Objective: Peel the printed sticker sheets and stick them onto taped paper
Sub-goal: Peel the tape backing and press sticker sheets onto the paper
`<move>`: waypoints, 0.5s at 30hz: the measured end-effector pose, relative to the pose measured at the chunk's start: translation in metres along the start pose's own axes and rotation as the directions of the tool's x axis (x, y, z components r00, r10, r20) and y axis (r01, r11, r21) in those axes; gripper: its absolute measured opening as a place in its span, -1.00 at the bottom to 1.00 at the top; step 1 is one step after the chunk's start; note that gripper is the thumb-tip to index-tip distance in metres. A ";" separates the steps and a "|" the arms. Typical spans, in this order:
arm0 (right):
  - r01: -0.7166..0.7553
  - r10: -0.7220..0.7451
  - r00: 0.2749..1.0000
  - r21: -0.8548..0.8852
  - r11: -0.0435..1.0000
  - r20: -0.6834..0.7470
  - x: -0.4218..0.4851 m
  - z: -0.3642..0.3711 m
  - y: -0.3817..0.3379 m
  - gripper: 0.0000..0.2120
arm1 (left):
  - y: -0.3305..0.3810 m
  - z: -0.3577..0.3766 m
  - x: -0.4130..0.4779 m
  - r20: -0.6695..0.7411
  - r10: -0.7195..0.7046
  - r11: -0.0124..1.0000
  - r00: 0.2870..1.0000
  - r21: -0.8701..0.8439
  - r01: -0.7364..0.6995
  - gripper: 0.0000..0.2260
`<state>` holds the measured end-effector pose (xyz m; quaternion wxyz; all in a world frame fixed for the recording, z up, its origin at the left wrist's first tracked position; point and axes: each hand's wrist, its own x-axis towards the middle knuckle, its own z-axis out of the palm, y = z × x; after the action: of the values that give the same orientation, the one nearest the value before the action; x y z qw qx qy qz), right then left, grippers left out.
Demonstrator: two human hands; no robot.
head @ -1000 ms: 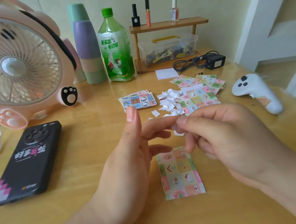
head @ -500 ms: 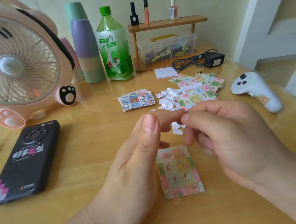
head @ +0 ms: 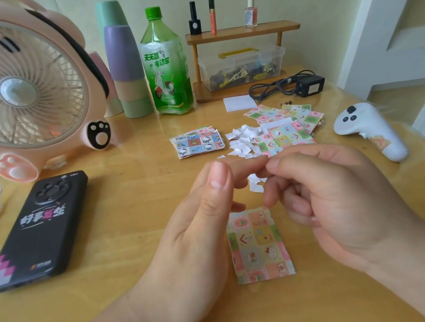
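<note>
Reading the table (head: 115,295) as a clock face, myself at 6:

- Centre: my left hand (head: 204,232), thumb upright, forefinger reaching across to my right hand (head: 343,197). The right thumb and forefinger close against that fingertip, and the other 3 fingers curl into the palm. Whether anything is nipped between them I cannot tell, as the fingers cover the spot.
- Just under the fingertips: 1 or 2 white scraps (head: 256,186). I cannot tell whether they are held or lying on the wood.
- Toward 6, between my wrists: 1 patterned sheet (head: 260,246), pastel squares, lying flat with its long side toward me.
- 12: 1 sticker stack (head: 198,142), cartoon squares face up.
- Beside it, toward 1: a scrap pile (head: 241,140) of white paper, touching a spread of pastel sheets (head: 286,124) that overlap one another.
- Behind these: 1 blank white slip (head: 239,102).
- 2: 1 white controller (head: 369,129), lying on its side.
- 1, at the wall: a wooden shelf (head: 243,32) carrying 3 small cosmetic bottles, with 1 clear box (head: 242,67) beneath. 1 black adapter (head: 309,86) with its coiled cord lies just beside it.
- 12 to 11, at the wall: 1 green bottle (head: 166,67), upright, next to stacked cups (head: 125,64).
- 10: 1 pink fan (head: 18,89).
- 9: 1 black phone (head: 36,230), back up.
</note>
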<state>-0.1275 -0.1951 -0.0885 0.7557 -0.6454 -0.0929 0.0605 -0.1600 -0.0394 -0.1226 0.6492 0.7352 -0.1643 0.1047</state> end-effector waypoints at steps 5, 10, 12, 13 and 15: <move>-0.017 0.017 1.000 0.009 1.000 -0.001 0.000 0.002 -0.001 -0.67 | -0.003 0.000 0.001 -0.015 0.001 1.000 1.000 0.030 -0.001 -0.40; -0.026 0.024 0.999 0.036 0.999 0.039 0.001 0.001 0.000 -0.85 | -0.003 0.002 0.000 -0.027 0.050 0.997 0.998 0.064 -0.048 -0.43; -0.016 0.015 0.999 0.044 0.999 0.038 0.001 0.000 0.001 -0.84 | -0.001 0.002 0.000 -0.020 0.071 0.994 0.997 0.089 -0.069 -0.43; -0.019 0.017 0.999 0.051 0.999 0.033 0.001 0.000 0.002 -0.83 | -0.002 0.002 0.000 -0.022 0.070 0.993 0.997 0.093 -0.068 -0.42; -0.030 0.029 0.999 0.063 0.998 0.018 0.001 -0.001 0.003 -0.76 | -0.002 0.001 -0.003 -0.018 0.040 0.994 0.999 0.104 -0.038 -0.34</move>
<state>-0.1260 -0.1959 -0.0913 0.7741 -0.6219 -0.0876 0.0800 -0.1619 -0.0402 -0.1254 0.6097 0.7634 -0.1665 0.1333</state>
